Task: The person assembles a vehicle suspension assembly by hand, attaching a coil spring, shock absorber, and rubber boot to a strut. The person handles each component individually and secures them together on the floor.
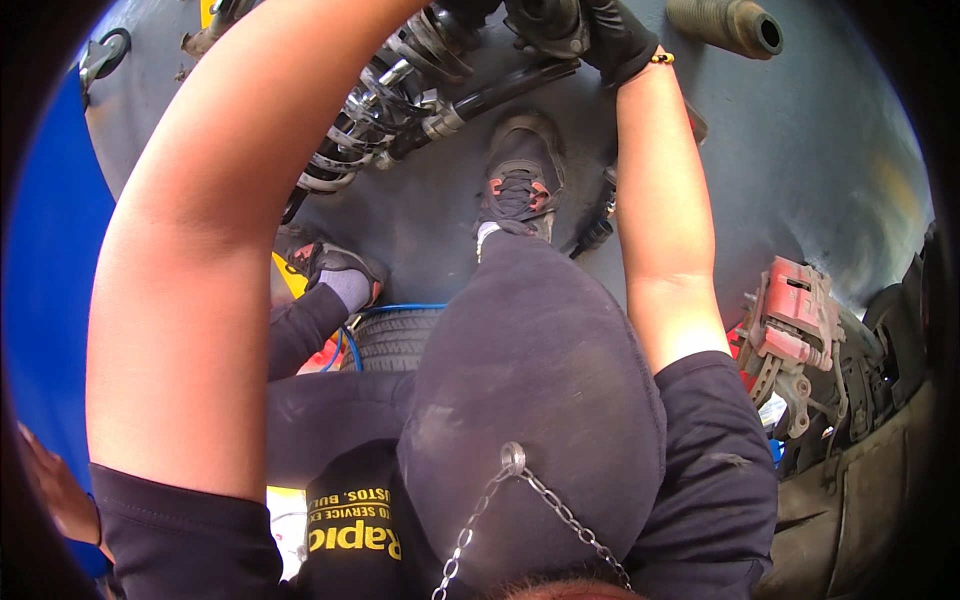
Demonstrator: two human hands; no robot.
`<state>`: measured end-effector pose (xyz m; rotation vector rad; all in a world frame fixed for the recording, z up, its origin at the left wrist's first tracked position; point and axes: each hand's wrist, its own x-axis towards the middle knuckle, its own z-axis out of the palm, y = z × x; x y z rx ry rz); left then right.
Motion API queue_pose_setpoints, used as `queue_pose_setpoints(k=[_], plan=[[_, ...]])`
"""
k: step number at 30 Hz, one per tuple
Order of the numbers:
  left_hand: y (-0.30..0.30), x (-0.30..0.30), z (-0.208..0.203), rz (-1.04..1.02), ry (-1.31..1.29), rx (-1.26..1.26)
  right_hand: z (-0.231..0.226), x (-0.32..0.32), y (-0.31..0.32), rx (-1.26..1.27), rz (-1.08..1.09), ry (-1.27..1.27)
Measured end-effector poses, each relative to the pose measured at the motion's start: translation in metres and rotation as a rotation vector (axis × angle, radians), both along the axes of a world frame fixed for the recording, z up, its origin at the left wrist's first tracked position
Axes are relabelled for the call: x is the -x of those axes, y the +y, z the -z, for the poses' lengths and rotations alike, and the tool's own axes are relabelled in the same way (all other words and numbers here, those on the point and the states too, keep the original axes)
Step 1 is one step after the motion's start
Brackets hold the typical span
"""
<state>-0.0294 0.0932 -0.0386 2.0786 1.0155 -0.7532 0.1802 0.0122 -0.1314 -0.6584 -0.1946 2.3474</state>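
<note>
A suspension strut with a coil spring [340,150] lies on the dark surface beyond my feet, with a black shock absorber tube [500,92] beside it. My right hand [618,45], in a black glove, is closed against the side of a round dark metal part [548,28] at the tube's far end; its fingertips run out of view. Only a sliver of dark glove shows of my left hand [470,8] at the top edge, near the spring's far end. Its fingers are hidden.
A rusty cylinder [728,26] lies at the far right. A red brake caliper [795,310] sits right of my arm. Near my feet are a tyre [392,338] and a blue hose [405,307]. Another person's hand [65,492] shows at the left edge, by a blue panel [50,250].
</note>
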Motion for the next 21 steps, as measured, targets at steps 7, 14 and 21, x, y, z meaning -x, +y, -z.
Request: queue_pose_setpoints(k=[7,14,21], plan=[[-0.068,-0.015,-0.008,-0.402,-0.559,-0.14,-0.011,-0.009,0.0,-0.053,0.034,-0.09],[-0.198,-0.081,0.005,-0.964,-0.496,-0.458,-0.052,-0.009,-0.013,0.143,-0.014,-0.05],[-0.181,-0.089,-0.009,-1.333,-0.547,-0.174,-0.046,-0.023,-0.015,-0.971,-0.279,-0.515]])
